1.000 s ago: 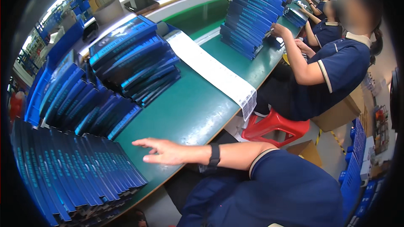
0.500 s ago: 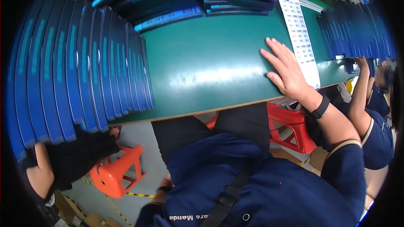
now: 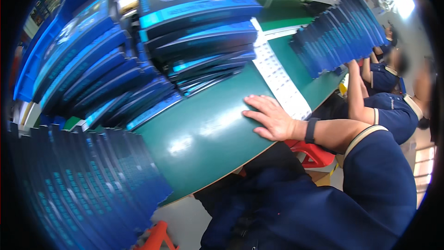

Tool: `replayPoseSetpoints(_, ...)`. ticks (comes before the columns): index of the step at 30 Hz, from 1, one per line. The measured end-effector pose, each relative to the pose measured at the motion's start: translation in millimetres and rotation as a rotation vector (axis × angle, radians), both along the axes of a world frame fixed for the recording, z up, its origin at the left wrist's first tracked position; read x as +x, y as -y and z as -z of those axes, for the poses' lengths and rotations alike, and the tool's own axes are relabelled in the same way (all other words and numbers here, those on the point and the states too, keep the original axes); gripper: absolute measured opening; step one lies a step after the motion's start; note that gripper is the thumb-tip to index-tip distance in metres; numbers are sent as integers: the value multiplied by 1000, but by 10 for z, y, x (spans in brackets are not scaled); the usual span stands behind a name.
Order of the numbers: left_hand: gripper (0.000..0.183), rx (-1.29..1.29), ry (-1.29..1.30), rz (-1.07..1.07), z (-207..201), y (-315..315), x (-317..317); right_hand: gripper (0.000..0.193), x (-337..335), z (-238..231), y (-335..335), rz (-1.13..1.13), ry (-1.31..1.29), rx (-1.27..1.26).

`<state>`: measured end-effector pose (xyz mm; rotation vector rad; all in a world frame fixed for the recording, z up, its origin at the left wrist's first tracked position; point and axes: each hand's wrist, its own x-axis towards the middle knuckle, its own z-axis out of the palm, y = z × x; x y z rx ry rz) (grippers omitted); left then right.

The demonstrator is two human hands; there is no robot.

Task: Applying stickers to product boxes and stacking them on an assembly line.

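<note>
My right hand (image 3: 272, 118) lies palm down on the green tabletop (image 3: 208, 132), fingers spread, holding nothing. A dark band is around its wrist. Just beyond it, a long white sheet of printed labels (image 3: 283, 79) runs away across the table. To its left rise stacks of flat blue-and-black boxes (image 3: 199, 30), piled unevenly. My left hand does not show.
A row of upright blue boxes (image 3: 97, 180) fills the near left. Another row of boxes (image 3: 340, 34) stands at the far right, beside co-workers in navy shirts (image 3: 393, 111). Red stools (image 3: 314, 154) are below the table edge, and a blue crate (image 3: 39, 65) is far left.
My view has lifted and tilted, bringing the back stacks and the co-workers further in. My right hand stays flat on the table. My left hand, low at my side before, has left the picture.
</note>
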<state>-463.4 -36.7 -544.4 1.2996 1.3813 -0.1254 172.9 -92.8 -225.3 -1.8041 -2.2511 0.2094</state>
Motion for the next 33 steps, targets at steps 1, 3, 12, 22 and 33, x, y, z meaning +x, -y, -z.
replayPoseSetpoints(1, 51, 32, 9, 26, 66, 84, 136, 59, -35, 32, -36, 9, 21, 4)
replayPoseSetpoints(3, 51, 108, 29, 66, 174, 306, 493, 58, -60, 93, -91, -4, -2, 52)
replayPoseSetpoints(12, 50, 610, -34, 282, -788, 560, 1788, 48, 75, 276, 31, 17, -218, 278)
replayPoseSetpoints(22, 54, 623, 873, 737, -4587, 99, 4592, 52, 1009, -706, 1199, 468, -748, 1109)
replayPoseSetpoints(33, 82, 224, 901, 334, -5080, -1240, 7990, 91, 1861, -1136, 1338, 767, -1745, 721)
